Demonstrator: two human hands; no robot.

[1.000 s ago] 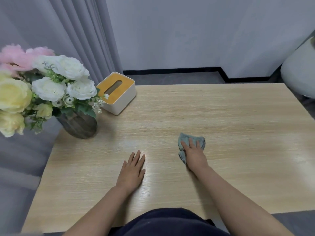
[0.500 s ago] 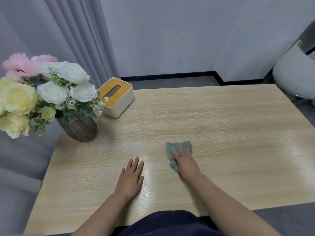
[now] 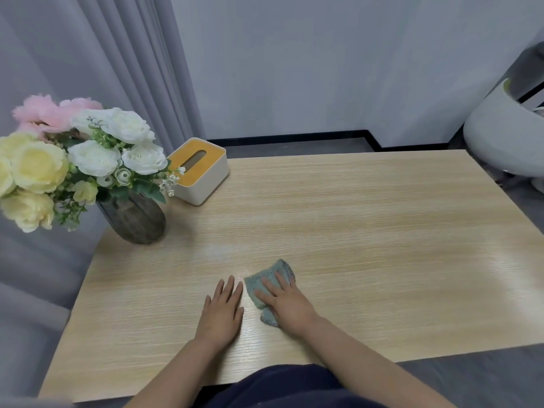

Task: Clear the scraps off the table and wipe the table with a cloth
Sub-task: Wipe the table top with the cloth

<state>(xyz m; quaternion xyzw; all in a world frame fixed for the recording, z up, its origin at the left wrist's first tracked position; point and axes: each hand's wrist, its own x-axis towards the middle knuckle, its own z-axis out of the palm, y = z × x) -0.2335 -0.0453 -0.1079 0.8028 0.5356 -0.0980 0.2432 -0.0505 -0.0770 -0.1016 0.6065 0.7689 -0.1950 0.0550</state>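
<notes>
A crumpled grey-green cloth (image 3: pixel 269 285) is pressed flat on the worktop (image 3: pixel 368 231), near its front edge, under the straight fingers of the right hand (image 3: pixel 287 304). The left hand (image 3: pixel 221 312) is laid palm-down just beside it, fingers extended, nothing held. No readable writing is seen. A tissue box (image 3: pixel 200 170) and flower vase (image 3: pixel 135 219) are set at the far left corner.

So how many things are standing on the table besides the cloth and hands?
2, both at the far left corner: a dark glass vase of flowers and, just behind it, a white tissue box with a yellow lid. No scraps visible.
</notes>
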